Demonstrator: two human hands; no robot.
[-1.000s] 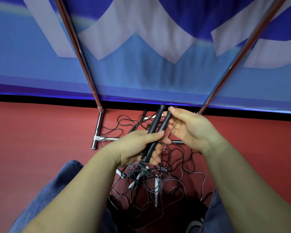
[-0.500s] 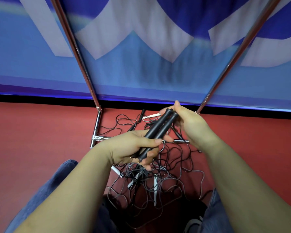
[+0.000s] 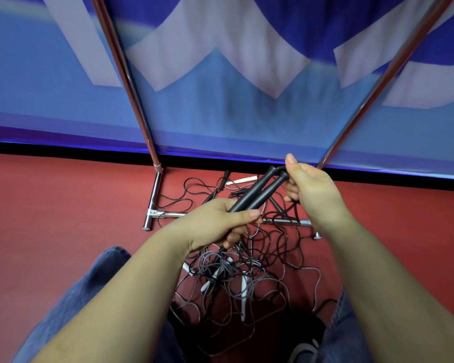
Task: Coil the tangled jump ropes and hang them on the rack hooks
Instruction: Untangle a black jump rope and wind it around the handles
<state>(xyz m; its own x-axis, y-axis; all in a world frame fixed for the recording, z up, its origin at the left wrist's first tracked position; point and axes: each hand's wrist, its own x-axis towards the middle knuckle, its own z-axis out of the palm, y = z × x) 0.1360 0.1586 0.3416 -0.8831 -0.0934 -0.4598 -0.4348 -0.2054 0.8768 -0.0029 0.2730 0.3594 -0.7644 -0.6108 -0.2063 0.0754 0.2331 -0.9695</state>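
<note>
Black handles [image 3: 257,192], red floor [image 3: 63,205], blue banner [image 3: 220,113] with pale shapes

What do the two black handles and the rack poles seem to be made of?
Black handles: probably matte plastic or rubber; dull surface, ribbed rings near the far ends. Both hands, left hand and right hand, grip them. Rack poles: polished, likely chromed metal; bright mirror-like streaks along the tubes.
</note>
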